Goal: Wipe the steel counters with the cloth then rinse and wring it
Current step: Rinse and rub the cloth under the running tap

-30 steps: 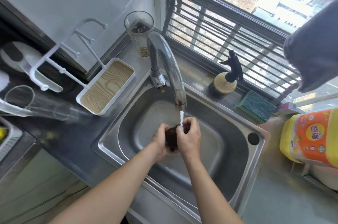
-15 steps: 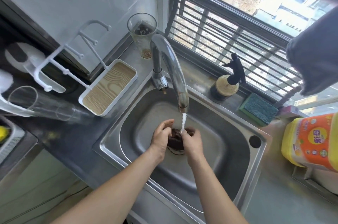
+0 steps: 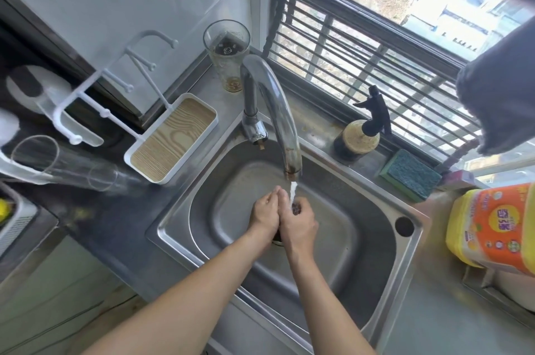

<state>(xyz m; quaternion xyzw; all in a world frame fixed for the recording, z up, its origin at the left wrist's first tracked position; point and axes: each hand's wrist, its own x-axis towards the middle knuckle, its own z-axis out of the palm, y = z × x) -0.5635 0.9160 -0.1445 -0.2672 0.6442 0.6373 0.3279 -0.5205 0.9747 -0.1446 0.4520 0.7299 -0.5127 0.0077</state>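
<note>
Both hands are pressed together over the steel sink [image 3: 185,209], under the water running from the curved faucet [image 3: 278,111]. My left hand [image 3: 265,214] and my right hand [image 3: 299,222] squeeze a small dark brown cloth [image 3: 296,207] between them. Only a bit of the cloth shows at my right fingers, where the stream lands. The rest of it is hidden inside my hands. Steel counter [image 3: 428,322] runs to the right of the sink.
A white tray [image 3: 170,137] with a wood-grain base sits left of the sink, a tall glass [image 3: 227,56] behind the faucet. A spray bottle [image 3: 359,131] and green sponge [image 3: 411,175] line the window ledge. A yellow-orange bottle [image 3: 492,227] stands at right.
My hands have closed together round the cloth, so it is now almost hidden. Earlier they held it apart with more of it showing. Water keeps running.
</note>
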